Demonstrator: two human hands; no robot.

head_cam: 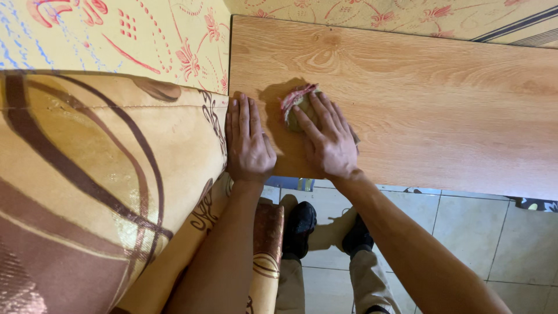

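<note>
a small crumpled cloth (297, 106), olive with a red and white frayed edge, lies on the wooden tabletop (418, 99) a little left of the centre of the frame, near the table's left edge. the right hand (325, 136) lies over it with fingers spread and pressed down flat; the fingertips cover most of the cloth, so only its upper left part and a bit at the right of the hand show. it is not gripped, only pinned under the open fingers. a dark shadow falls on the wood just to the left of the cloth. the left hand (249, 139) rests flat just beside it, palm down, fingers straight and close together, holding nothing, lying along the table's left edge where the wood meets a padded sofa arm (99, 174). that sofa arm, tan with dark brown swirling bands, fills the left half of the frame. both forearms run down to the lower middle and lower right of the frame. below the table's near edge, in the lower centre, show pale floor tiles (488, 232), two dark shoes (301, 224) and khaki trouser legs (372, 279). along the top of the frame, upper left and upper right, lies yellow fabric (174, 35) printed with red flowers.
</note>
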